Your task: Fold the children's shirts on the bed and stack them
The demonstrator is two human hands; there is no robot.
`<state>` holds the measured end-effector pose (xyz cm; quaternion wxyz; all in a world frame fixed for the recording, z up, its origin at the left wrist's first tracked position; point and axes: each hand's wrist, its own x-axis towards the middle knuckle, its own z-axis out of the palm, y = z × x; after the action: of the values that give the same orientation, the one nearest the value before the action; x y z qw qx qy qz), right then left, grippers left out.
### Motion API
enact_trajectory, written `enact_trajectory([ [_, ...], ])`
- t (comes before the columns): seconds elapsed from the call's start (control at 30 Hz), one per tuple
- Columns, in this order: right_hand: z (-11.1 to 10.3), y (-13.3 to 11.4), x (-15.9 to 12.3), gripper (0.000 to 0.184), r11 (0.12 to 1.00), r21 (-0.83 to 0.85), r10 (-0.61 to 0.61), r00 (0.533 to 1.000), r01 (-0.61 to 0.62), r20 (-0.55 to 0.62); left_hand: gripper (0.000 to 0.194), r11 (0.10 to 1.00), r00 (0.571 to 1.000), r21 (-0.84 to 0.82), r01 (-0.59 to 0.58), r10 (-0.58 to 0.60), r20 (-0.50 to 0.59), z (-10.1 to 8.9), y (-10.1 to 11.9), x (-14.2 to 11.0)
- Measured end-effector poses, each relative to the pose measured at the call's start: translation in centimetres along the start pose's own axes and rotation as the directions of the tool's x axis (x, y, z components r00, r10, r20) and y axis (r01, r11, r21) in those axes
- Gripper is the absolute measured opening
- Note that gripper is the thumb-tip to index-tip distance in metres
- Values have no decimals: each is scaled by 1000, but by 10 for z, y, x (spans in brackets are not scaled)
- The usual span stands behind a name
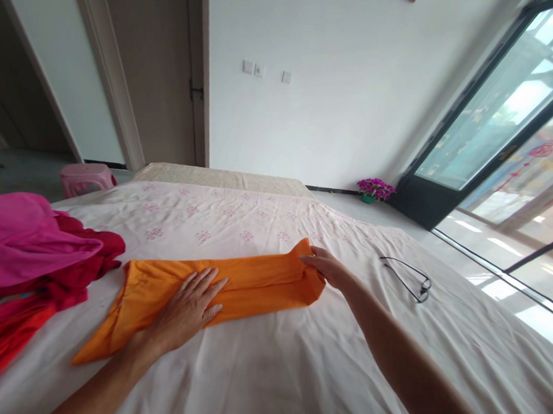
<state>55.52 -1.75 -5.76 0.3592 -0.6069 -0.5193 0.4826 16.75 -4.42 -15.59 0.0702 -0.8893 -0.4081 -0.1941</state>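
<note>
An orange garment [262, 283], folded into a long strip, lies across the pale flowered sheet [277, 369]. My left hand [189, 306] rests flat on its middle, fingers stretched out. At the strip's right end, my right hand [324, 266] grips the edge of the cloth, which is slightly lifted and turned up there. The thumb is on the fabric; the other fingers are partly hidden. Toward the left, the garment narrows to a pointed corner near my left forearm. Which kind of garment it is, I cannot tell.
A heap of pink and red clothes [35, 247] lies at the left. Black-framed glasses [422, 292] rest on the sheet at the right. Beyond the covered surface stand a pink stool [87, 179], a pot of purple flowers [375, 190] and a dark-framed glass door [495, 112].
</note>
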Motion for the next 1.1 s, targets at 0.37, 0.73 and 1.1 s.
enact_trajectory([
  [0.37, 123, -31, 26, 34, 971, -239, 14, 988, 23, 153, 50, 987, 998, -144, 66, -64, 23, -7, 3, 1],
  [0.73, 161, -26, 24, 35, 927, -363, 3, 969, 90, 248, 48, 981, 994, -165, 98, -87, 68, -16, 7, 4],
  [1.1, 173, 1, 3, 63, 323, -765, -437, 805, 557, 402, 50, 923, 976, -341, 179, -210, -55, -15, 8, 2],
])
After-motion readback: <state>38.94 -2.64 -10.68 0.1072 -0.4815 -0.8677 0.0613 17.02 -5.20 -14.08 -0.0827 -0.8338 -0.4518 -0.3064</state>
